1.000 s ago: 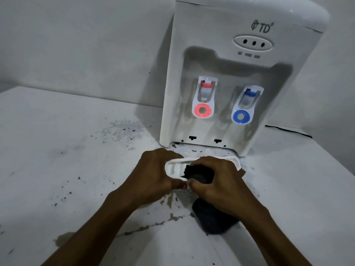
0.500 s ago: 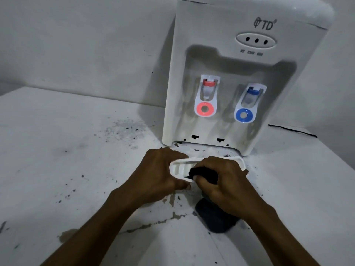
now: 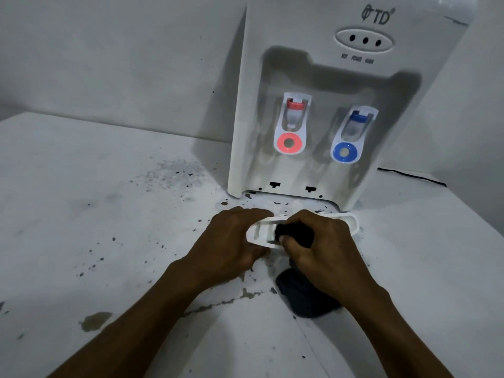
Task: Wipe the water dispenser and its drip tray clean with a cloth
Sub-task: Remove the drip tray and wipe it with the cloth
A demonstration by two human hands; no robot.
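Head view: before the water dispenser (image 3: 321, 85), left hand (image 3: 231, 241) is gripping the drip tray (image 3: 257, 232) steady so right hand (image 3: 330, 244), fingers (image 3: 308, 218) clenching the cloth (image 3: 296, 232), is scrubbing inside.

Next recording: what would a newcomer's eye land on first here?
Centre frame, the left hand grips the white drip tray while the right hand presses a dark cloth into it. Behind stands the white water dispenser with a red tap and a blue tap, on a stained, speckled table.
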